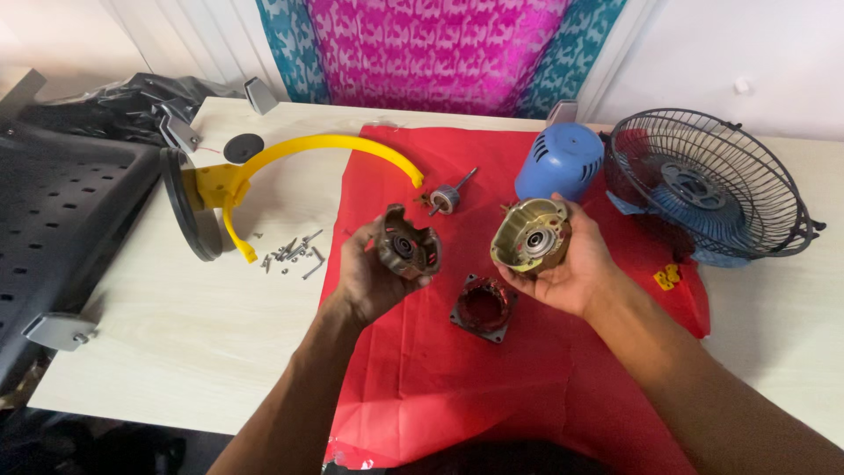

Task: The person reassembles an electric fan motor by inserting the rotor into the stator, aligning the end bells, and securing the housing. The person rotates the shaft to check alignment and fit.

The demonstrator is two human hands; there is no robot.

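My left hand holds a dark metal motor end cap with a bearing in its middle, raised above the red cloth. My right hand cups a brass-coloured motor end cap, its open side facing me. Between and below the two hands a square stator with copper-red windings lies on the cloth. A rotor with its shaft rests on the cloth just beyond my left hand.
A blue motor cover and a black wire fan guard with a blue blade stand at the right. A yellow curved bracket on a black round base and several loose screws lie at the left. A black perforated chair stands beside the table.
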